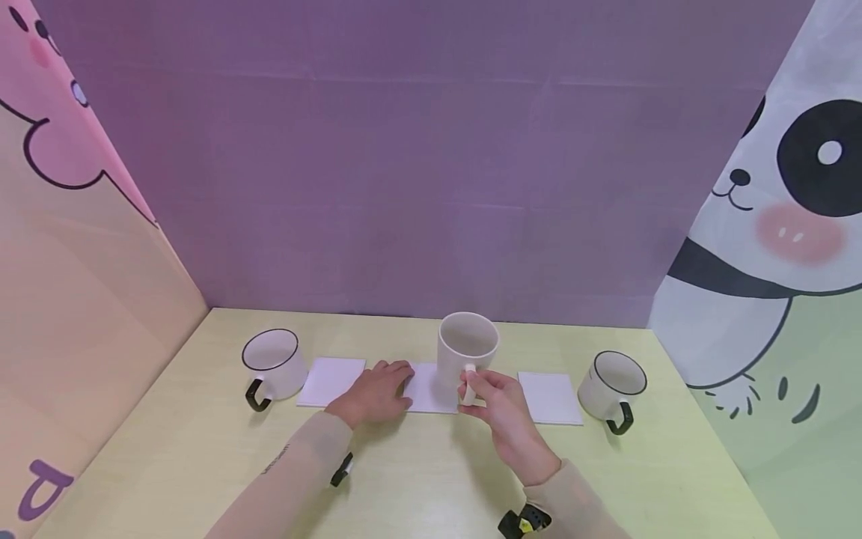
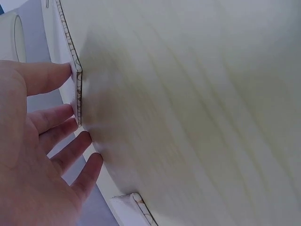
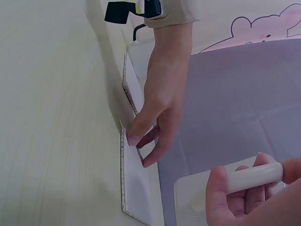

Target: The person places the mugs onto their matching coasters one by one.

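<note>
My right hand (image 1: 508, 423) grips the white handle (image 3: 254, 178) of an all-white mug (image 1: 465, 337). This mug stands upright over the middle white card (image 1: 426, 389); whether its base touches the card I cannot tell. Fingers fairly straight and spread, my left hand (image 1: 378, 393) touches the left end of the middle card with thumb and fingertips. In the left wrist view the thumb (image 2: 49, 77) meets the card's edge (image 2: 79, 94).
Another white card (image 1: 330, 380) lies left of the middle one, and a third (image 1: 551, 398) lies to the right. Mugs with black handles and dark rims stand at the outer left (image 1: 274, 363) and outer right (image 1: 611, 383). A purple backdrop (image 1: 431, 187) rises behind the table (image 1: 417, 479).
</note>
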`<state>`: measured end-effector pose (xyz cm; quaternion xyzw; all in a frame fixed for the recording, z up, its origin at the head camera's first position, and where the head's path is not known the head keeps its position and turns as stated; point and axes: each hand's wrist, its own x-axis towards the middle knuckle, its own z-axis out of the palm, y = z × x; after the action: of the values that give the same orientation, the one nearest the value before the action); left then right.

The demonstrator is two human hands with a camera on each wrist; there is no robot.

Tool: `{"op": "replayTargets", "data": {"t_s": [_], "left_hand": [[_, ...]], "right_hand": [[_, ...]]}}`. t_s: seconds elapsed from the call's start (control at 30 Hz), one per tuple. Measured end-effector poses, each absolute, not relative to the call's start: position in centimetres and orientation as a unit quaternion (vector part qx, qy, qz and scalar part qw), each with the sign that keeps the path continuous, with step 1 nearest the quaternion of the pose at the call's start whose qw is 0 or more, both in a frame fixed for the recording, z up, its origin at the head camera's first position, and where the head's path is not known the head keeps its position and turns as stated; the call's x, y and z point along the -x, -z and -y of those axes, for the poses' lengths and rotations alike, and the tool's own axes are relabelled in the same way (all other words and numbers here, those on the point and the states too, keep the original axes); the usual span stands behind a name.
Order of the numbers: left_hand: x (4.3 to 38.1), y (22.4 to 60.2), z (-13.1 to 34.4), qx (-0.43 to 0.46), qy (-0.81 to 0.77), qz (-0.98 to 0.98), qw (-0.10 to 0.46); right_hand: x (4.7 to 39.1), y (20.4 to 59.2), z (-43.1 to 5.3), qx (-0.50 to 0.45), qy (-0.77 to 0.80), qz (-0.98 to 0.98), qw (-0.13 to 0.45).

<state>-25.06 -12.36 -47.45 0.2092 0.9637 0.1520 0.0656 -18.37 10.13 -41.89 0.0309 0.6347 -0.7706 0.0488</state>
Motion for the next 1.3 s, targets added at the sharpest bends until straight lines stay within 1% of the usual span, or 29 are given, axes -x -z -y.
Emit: {"op": "replayTargets", "data": {"t_s": [0.77,1.07,1.3], "left_hand": [[25.2,47.3,12.5,-0.212,-0.156,-0.962,0.066],[25.2,47.4,12.4,-0.202,-0.161,-0.963,0.077],[25.3,47.5,12.5,-0.203,-0.159,-0.964,0.071]], "right_hand": [[18.5,41.9,-9.0,-0.019,0.762,-0.644,0.062],[18.9,42.1,-8.6,-0.016,0.759,-0.648,0.066],[19.1,42.1,-8.3,-0.018,0.76,-0.646,0.066]]}}
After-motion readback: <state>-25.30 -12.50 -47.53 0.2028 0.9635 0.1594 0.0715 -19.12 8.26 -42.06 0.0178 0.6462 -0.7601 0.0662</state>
